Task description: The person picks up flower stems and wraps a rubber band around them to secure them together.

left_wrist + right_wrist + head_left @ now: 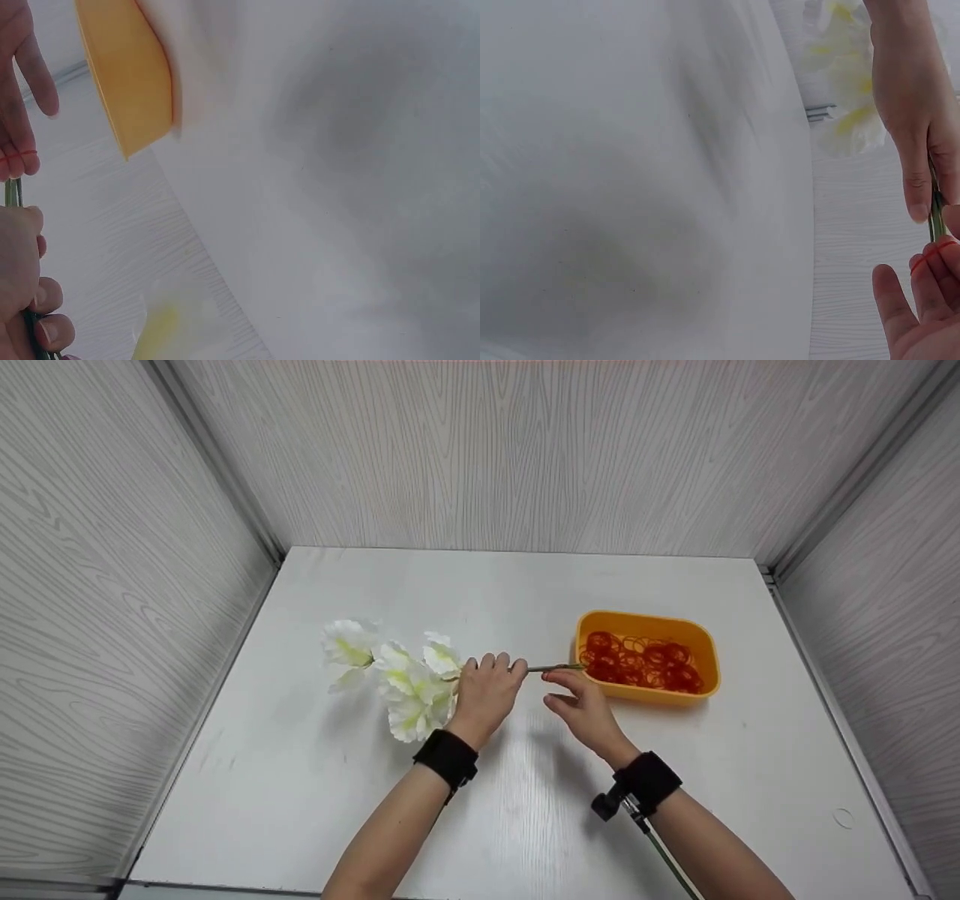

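My left hand (487, 694) grips the bundled green stems (553, 667) of white flowers (409, 682) with yellow-green centres. The blooms spread out to the left of that hand, and the stem ends stick out to its right. Beside those ends is my right hand (589, 716), its fingers extended and somewhat apart. A thin red rubber band (930, 256) is looped across several of its fingers, close to the stem ends in the right wrist view. In the left wrist view, the left fingers (52, 330) curl round the stems.
A yellow-orange plastic container (675, 699) holding a heap of red rubber bands (637, 660) stands just beyond the right hand. Wood-grain panels enclose the white table (480, 825) at the back (480, 457) and both sides. A cable (671, 866) runs from the right wrist strap.
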Available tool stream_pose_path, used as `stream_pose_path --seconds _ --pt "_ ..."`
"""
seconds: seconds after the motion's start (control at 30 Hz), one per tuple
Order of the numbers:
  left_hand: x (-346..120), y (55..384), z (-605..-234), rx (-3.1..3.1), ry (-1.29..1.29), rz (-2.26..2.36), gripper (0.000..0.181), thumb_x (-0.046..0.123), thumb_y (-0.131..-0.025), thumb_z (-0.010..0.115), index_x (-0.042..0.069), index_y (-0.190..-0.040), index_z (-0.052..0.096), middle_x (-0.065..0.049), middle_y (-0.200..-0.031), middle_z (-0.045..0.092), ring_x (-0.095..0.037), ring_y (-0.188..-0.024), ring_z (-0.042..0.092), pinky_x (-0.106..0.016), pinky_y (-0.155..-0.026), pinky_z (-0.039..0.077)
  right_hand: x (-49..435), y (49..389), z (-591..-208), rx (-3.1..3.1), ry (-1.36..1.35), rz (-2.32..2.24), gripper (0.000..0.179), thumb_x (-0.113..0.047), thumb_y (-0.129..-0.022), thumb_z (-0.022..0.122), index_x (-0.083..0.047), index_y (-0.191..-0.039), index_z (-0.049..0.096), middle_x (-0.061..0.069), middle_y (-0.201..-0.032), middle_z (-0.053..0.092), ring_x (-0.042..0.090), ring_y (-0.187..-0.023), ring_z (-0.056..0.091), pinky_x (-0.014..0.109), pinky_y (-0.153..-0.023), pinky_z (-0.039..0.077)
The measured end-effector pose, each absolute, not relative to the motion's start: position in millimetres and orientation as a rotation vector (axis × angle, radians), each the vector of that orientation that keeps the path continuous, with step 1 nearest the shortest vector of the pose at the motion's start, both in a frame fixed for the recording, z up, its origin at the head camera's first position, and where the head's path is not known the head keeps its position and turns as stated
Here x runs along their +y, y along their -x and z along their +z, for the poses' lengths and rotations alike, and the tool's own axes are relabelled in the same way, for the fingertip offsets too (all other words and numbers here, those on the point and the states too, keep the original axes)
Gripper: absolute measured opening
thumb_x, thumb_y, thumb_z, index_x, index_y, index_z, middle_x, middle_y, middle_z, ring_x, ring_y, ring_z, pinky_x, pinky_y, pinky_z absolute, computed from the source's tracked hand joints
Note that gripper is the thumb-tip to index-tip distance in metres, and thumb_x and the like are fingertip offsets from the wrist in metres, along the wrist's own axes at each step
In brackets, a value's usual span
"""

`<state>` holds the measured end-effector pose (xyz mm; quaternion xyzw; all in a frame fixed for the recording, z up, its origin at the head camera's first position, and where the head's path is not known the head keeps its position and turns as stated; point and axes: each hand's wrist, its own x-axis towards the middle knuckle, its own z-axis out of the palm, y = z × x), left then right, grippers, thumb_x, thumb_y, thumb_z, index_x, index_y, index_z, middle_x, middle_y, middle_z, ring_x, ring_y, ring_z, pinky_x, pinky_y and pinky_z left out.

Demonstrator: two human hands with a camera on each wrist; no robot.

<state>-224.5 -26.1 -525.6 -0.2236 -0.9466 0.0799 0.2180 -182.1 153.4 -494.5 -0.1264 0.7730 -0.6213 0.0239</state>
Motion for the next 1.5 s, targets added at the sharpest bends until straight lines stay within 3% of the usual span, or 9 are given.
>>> stream_pose_path --seconds 0.13,0.37,0.7,0.97,1.27,1.5 --pt "-26 227 -528 -2.592 0.594 0.204 0.025 0.034 -0.104 0.046 0.015 -0.094 0.057 -0.002 -0.080 0.058 -0.021 -0.072 0.059 -0.033 -0.060 0.042 152 182 -496 2.349 0.408 -1.982 0.031 0.013 -0.089 0.061 0.012 -0.120 0.059 0.024 -0.125 0.054 0.037 -0.124 0.050 0.046 -0.099 0.044" --pt "-23 228 -530 -2.524 0.529 0.217 0.024 0.025 -0.100 0.049 0.015 -0.079 0.053 -0.002 -0.070 0.054 -0.020 -0.063 0.055 -0.032 -0.056 0.040 144 181 -497 2.141 0.370 -2.088 0.035 0.014 -0.090 0.060 0.017 -0.123 0.052 0.028 -0.127 0.055 0.038 -0.128 0.048 0.039 -0.100 0.044" --pt "-20 228 -526 -2.580 0.540 0.201 0.020 0.032 -0.095 0.056 0.016 -0.082 0.057 -0.001 -0.073 0.058 -0.020 -0.065 0.058 -0.033 -0.058 0.042 144 182 -501 2.137 0.486 -1.881 0.041 0.008 -0.092 0.060 0.013 -0.130 0.047 0.025 -0.134 0.049 0.035 -0.134 0.041 0.039 -0.102 0.043" --pt "-27 229 -528 -2.623 0.533 0.212 0.022 0.033 -0.096 0.060 0.014 -0.084 0.058 -0.002 -0.075 0.060 -0.021 -0.068 0.059 -0.033 -0.061 0.043 152 192 -526 2.286 0.437 -1.863 0.040 0.008 -0.093 0.059 0.010 -0.132 0.050 0.026 -0.136 0.050 0.036 -0.134 0.042 0.047 -0.104 0.038" --pt "-33 231 -530 -2.529 0.477 0.165 0.021 0.026 -0.093 0.062 0.014 -0.077 0.056 -0.002 -0.067 0.057 -0.020 -0.060 0.056 -0.032 -0.055 0.039 146 184 -528 2.697 0.489 -1.662 0.052 0.003 -0.091 0.064 0.001 -0.141 0.049 0.015 -0.143 0.046 0.031 -0.135 0.041 0.048 -0.108 0.033" --pt "-39 232 -532 -2.547 0.453 0.162 0.021 0.022 -0.094 0.061 0.013 -0.076 0.055 -0.003 -0.066 0.056 -0.020 -0.059 0.055 -0.032 -0.054 0.038 146 186 -524 2.550 0.413 -1.932 0.039 0.014 -0.091 0.057 0.008 -0.129 0.058 0.020 -0.128 0.057 0.033 -0.124 0.055 0.040 -0.100 0.043"
